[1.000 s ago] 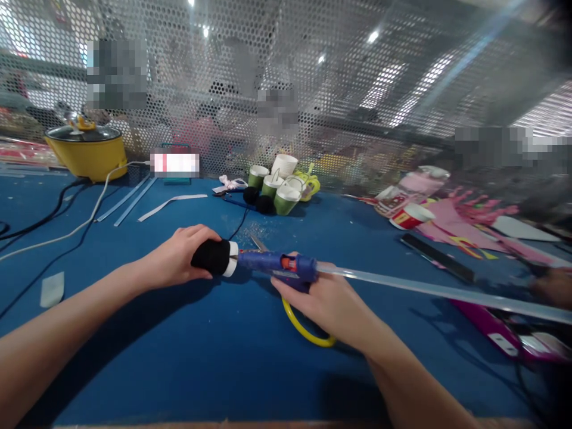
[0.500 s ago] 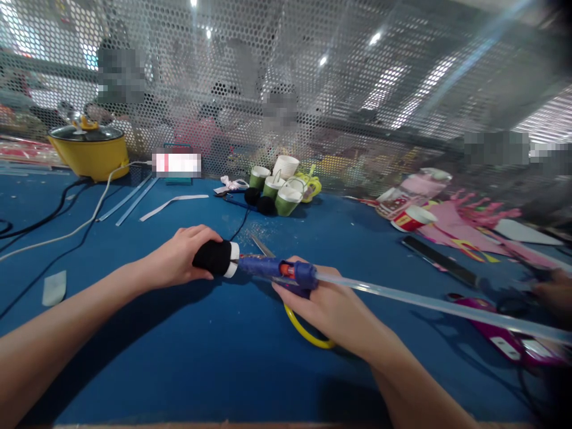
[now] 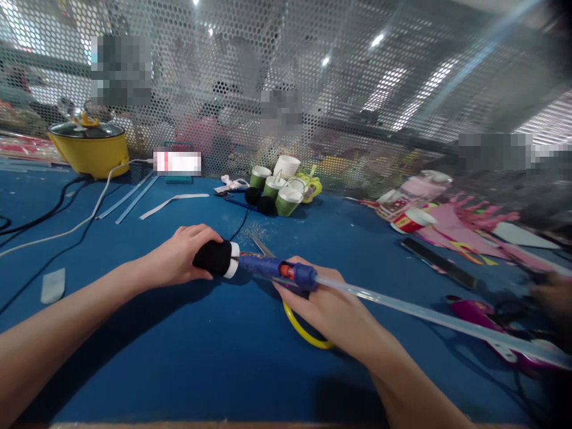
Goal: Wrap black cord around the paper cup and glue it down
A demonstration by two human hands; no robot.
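My left hand (image 3: 193, 253) is wrapped round a small black-covered cup (image 3: 214, 258) lying on its side, its white rim facing right. A blue glue gun (image 3: 268, 266) is gripped in my right hand (image 3: 319, 304), its nozzle at the cup's white rim. Whether the tip touches the rim I cannot tell. From the gun's back end a long clear glue stick (image 3: 402, 307) runs off to the right. Scissors with yellow handles (image 3: 304, 333) lie on the table beneath the gun and my right hand, which hide part of them.
Small green cups (image 3: 288, 201) and black balls (image 3: 267, 205) stand at the back middle of the blue table (image 3: 179, 357). A yellow electric pot (image 3: 89, 149) is at the back left. Pink pieces (image 3: 451, 223), a red paper cup (image 3: 411, 220) and another person's hand (image 3: 554, 292) are at right.
My hands, the cup and the glue gun stay almost in place. At the right, the glue stick's far end has dipped slightly and the other person's hand has shifted a little.
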